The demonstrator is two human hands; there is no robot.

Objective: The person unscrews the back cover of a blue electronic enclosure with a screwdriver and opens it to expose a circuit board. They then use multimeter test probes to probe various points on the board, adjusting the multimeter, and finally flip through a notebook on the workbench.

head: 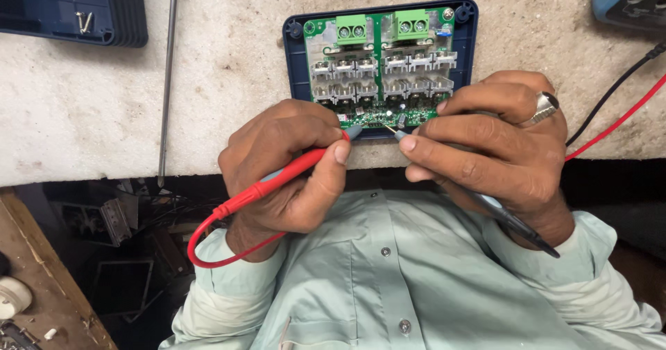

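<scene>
- Rough, pale stone bench top (pixel 83 114) fills the upper half of the frame, and its front edge runs across the middle.
- Nearest, at the bottom, is the person's pale green buttoned shirt (pixel 388 280).
- Just above it, the left hand (pixel 288 173) is closed around a thin red plastic test probe (pixel 291 173), pinched like a pen. Its red wire (pixel 201 242) loops down at lower left.
- The right hand (pixel 492 138), with a silver ring, grips a thin black test probe (pixel 513 222) the same way.
- Both metal tips touch the low edge of the green flat circuit board (pixel 378 65), which sits in a dark blue plastic tray-like case (pixel 295 58) at top centre.
- I think the probes are light, stiff and easy to slip, so a hold near the tip is best. The board looks hard but easy to break; I would take it by the blue rim.
- Farther off, a long thin metal rod (pixel 166 79) lies at the left, and a dark blue plastic cover (pixel 69 10) with small screws is at upper left.
- A blue box-shaped meter (pixel 628 0) at upper right is cut off.
- Fingers hide the low part of the board, and most of the black probe is hidden by the palm. The dark space under the bench at lower left is hard to make out.
</scene>
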